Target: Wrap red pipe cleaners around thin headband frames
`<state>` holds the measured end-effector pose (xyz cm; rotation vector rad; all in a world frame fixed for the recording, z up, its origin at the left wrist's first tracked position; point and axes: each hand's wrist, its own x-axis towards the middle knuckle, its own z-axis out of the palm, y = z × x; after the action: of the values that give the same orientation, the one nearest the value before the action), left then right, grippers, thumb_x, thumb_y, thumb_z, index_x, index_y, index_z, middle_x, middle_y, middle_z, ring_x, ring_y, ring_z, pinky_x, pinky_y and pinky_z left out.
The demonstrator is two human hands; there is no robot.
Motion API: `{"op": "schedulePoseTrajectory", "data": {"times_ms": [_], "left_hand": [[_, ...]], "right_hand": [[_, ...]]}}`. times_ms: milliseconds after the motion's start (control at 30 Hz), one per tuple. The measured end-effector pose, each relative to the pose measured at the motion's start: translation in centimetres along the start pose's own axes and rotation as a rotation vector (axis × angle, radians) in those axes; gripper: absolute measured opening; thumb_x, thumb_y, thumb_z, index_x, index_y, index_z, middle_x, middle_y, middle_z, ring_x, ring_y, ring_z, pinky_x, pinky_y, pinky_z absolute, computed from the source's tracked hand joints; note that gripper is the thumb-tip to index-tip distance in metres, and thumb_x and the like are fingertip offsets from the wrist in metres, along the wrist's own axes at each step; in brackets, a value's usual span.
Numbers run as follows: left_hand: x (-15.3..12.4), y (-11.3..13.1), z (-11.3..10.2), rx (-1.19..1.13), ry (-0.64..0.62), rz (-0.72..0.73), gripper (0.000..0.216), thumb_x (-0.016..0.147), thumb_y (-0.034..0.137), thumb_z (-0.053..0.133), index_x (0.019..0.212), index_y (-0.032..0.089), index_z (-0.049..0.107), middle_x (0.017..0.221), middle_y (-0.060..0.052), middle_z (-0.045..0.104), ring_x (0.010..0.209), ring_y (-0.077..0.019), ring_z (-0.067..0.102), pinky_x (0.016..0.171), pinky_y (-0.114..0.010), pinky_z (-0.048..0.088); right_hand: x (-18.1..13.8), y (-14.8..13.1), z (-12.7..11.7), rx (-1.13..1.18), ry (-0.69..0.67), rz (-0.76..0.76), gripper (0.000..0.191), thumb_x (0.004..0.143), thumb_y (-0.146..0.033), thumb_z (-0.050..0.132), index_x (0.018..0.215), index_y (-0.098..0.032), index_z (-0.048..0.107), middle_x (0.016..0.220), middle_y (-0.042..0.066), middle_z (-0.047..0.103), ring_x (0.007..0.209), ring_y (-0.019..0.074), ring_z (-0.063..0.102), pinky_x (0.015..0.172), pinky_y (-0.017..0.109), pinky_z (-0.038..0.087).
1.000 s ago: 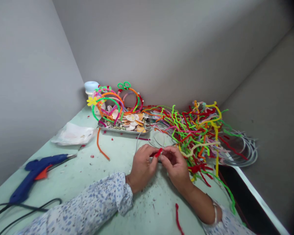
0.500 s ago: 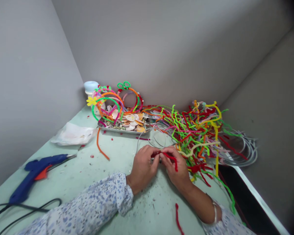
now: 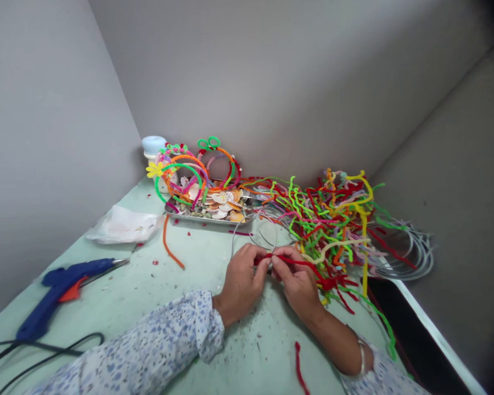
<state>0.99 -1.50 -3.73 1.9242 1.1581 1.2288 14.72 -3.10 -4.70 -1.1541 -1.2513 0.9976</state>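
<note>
Thumb and fingers of my left hand (image 3: pixel 243 282) pinch one end of a red pipe cleaner (image 3: pixel 299 262) in the middle of the table. Close beside it, my right hand (image 3: pixel 298 285) is closed on the same pipe cleaner, which trails over its fingers to the right. A thin grey wire hoop (image 3: pixel 267 246) rises just behind both hands; whether they also grip it is partly hidden. Below my right wrist lies a short red pipe cleaner piece (image 3: pixel 298 368).
To the right is a tangled heap of coloured pipe cleaners (image 3: pixel 329 219), with coiled wire (image 3: pixel 422 258) and a black phone-like slab (image 3: pixel 411 329). Headbands (image 3: pixel 185 167) rest on a metal tray (image 3: pixel 206 220) of shells. A blue glue gun (image 3: pixel 61 291) and plastic bag (image 3: pixel 125 225) lie left.
The loose end of the red pipe cleaner, hanging down over my right hand before, now stretches out to the right. Both hands remain almost in the same place.
</note>
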Motion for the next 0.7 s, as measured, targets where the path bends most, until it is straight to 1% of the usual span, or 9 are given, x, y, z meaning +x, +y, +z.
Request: {"op": "schedulePoseTrajectory", "data": {"times_ms": [167, 433, 700], "left_hand": [[-0.09, 0.2, 0.01, -0.032, 0.003, -0.011, 0.009, 0.09, 0.021, 0.05, 0.086, 0.017, 0.057, 0.084, -0.004, 0.059, 0.081, -0.0173, 0.054, 0.073, -0.028, 0.041], [-0.01, 0.15, -0.03, -0.072, 0.003, -0.012, 0.008, 0.09, 0.02, 0.05, 0.086, 0.017, 0.056, 0.083, -0.003, 0.057, 0.081, -0.0171, 0.052, 0.074, -0.029, 0.04], [0.0, 0.11, 0.01, -0.123, -0.02, -0.037, 0.009, 0.091, 0.02, 0.048, 0.086, 0.018, 0.054, 0.084, -0.003, 0.056, 0.081, -0.0165, 0.052, 0.075, -0.03, 0.04]], "right_hand": [[0.02, -0.11, 0.17, 0.058, -0.002, 0.01, 0.017, 0.087, -0.038, 0.059, 0.092, -0.022, 0.056, 0.06, -0.005, 0.051, 0.055, 0.0107, 0.046, 0.052, 0.022, 0.037], [0.26, -0.26, 0.38, 0.18, -0.005, 0.111, 0.02, 0.085, -0.039, 0.061, 0.09, -0.02, 0.056, 0.055, -0.005, 0.053, 0.051, 0.0099, 0.045, 0.05, 0.021, 0.035], [0.44, 0.45, 0.2, 0.249, -0.05, 0.157, 0.018, 0.086, -0.037, 0.061, 0.09, -0.02, 0.056, 0.054, -0.006, 0.053, 0.049, 0.0096, 0.043, 0.049, 0.021, 0.033]]}}
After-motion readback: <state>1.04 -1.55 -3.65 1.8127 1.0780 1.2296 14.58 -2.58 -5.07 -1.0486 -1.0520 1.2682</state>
